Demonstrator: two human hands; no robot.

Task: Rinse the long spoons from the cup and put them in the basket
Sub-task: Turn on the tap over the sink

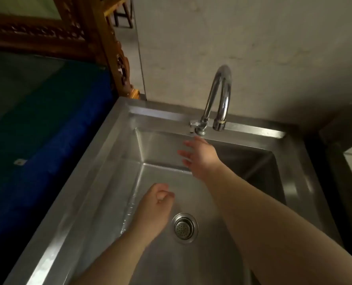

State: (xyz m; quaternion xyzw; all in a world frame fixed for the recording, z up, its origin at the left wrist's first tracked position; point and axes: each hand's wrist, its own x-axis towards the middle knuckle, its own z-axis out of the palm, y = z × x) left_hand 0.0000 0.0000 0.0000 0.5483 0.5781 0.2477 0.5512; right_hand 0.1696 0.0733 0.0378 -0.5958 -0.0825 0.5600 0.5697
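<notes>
A steel sink (109,182) fills the middle of the view, with a curved chrome tap (220,95) at its back rim. My right hand (199,157) is stretched out over the basin with fingers spread, just below the tap's small lever (195,125), and holds nothing. My left hand (156,202) hovers over the basin with its fingers curled into a loose fist, nothing visible in it. No water runs from the spout. No spoons, cup or basket are in view.
A round drain strainer (184,227) sits in the basin floor beside my left wrist. A blue surface (47,151) lies left of the sink, carved wooden furniture (109,48) behind it. A plain wall (253,48) rises behind the tap.
</notes>
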